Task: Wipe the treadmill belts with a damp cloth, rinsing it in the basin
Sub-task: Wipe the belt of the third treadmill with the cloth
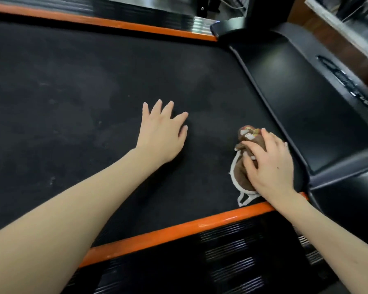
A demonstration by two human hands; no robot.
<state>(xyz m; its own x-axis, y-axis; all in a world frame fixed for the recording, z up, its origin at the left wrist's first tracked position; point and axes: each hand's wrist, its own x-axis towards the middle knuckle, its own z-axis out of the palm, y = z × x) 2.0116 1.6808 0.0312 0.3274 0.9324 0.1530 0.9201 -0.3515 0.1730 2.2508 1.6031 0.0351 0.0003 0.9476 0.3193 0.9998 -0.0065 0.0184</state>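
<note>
Pale dusty smears mark the left stretch of the treadmill belt (62, 98), seemingly unwiped. The left hand (164, 132) lies flat on it, fingers spread, holding nothing. Further right, the right hand (270, 164) curls over the bunched brown cloth (241, 175), pressing it to the belt beside the orange rail (179, 228). Weight on the left hand could make the belt roll and slip; the cloth's white loop (245, 198) might snag under the black motor cover (295, 102), which blocks strokes rightward. No basin shows.
</note>
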